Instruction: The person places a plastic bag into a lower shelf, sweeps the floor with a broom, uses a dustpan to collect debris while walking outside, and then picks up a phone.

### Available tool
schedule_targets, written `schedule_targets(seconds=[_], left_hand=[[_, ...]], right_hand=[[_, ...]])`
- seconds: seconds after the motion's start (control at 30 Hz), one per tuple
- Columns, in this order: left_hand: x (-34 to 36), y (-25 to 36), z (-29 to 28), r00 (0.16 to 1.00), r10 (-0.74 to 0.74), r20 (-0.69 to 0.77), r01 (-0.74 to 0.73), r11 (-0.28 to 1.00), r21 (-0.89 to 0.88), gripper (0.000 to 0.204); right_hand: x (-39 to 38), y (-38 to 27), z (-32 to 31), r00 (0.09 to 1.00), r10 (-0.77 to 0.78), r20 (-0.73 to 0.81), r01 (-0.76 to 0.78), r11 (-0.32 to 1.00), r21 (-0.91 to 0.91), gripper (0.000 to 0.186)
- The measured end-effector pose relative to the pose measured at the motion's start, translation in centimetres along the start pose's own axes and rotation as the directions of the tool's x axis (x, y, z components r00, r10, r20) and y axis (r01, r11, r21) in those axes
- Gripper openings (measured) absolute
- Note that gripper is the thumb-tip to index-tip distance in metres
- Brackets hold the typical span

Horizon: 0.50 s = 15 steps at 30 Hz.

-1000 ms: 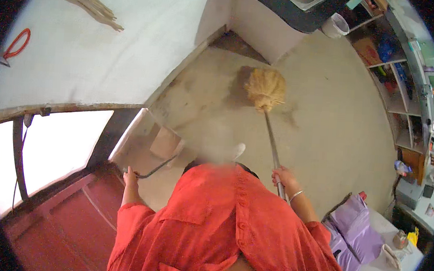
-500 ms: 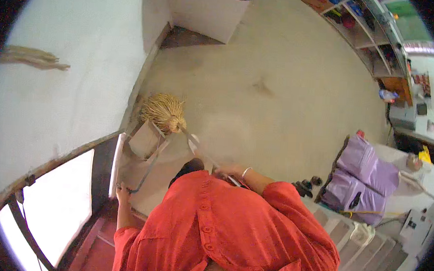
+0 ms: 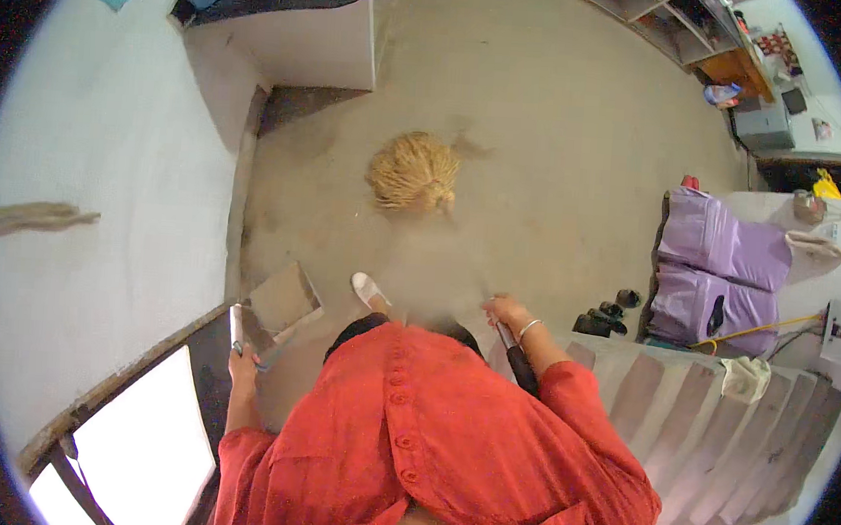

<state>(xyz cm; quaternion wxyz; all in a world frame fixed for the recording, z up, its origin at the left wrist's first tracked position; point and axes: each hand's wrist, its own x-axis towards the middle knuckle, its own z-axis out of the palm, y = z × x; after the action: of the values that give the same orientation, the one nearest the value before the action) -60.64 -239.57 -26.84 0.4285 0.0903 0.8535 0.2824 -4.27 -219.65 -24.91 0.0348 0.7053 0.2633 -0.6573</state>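
Observation:
My right hand grips the dark handle of a broom, a bangle on the wrist. Its straw-coloured head rests on the concrete floor ahead of me; a hazy blur hides the shaft between the two. My left hand holds a metal dustpan low by the wall, its pan tilted toward the floor. My red shirt fills the lower middle of the view, and one white shoe shows in front of it.
Concrete steps run down on my right, with dark shoes and a purple bundle beside them. A white counter stands at the far left corner. A white wall runs along the left, with a bright doorway below it.
The broom head has moved from beside the dustpan at the wall out onto the open floor ahead. The view has swung, and both hands keep their grips.

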Motion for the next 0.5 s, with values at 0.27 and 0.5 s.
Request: schedule_targets(seconds=[0.27, 0.5], left_hand=[[2.6, 4.1, 6.4, 0.997, 0.062, 0.046, -0.066, 0.995, 0.074, 0.018], [6.2, 11.1, 14.8, 0.983, 0.095, 0.16, -0.107, 0.992, 0.069, 0.015]], right_hand=[[-9.7, 3.9, -7.8, 0.833, -0.455, -0.314, 0.21, 0.786, -0.582, 0.04], [-22.0, 15.8, -10.2, 0.981, 0.111, -0.161, -0.036, 0.911, 0.411, 0.039]])
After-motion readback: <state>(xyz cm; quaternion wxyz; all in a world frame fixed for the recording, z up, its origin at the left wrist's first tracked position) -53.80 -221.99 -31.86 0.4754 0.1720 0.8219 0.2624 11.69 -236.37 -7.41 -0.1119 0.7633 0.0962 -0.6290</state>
